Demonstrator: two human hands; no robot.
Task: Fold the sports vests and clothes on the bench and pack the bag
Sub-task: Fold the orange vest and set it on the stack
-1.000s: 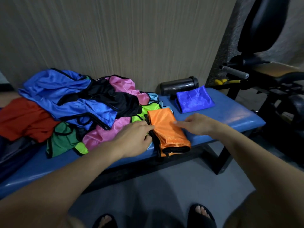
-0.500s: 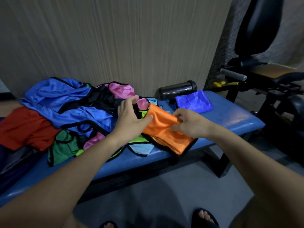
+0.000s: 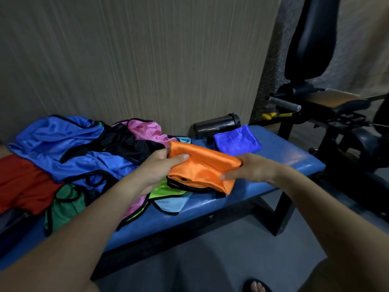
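A folded orange vest (image 3: 203,168) with black trim hangs just above the blue bench (image 3: 280,161), held between both hands. My left hand (image 3: 160,169) grips its left end, thumb on top. My right hand (image 3: 252,170) pinches its right end. A folded purple-blue vest (image 3: 236,140) lies on the bench behind it. To the left sits a loose heap: a blue vest (image 3: 63,148), black, pink (image 3: 145,129), lime green (image 3: 166,188), light blue, dark green (image 3: 65,205) and a red garment (image 3: 23,186).
A dark bottle (image 3: 216,125) lies on its side against the wall behind the folded purple-blue vest. Black gym equipment (image 3: 328,114) stands to the right of the bench. A dark fabric item shows at the far left edge. My sandalled foot (image 3: 255,286) stands on grey floor.
The orange vest lay flat on the bench under both hands; they picked it up and now hold it folded shorter, above the bench.
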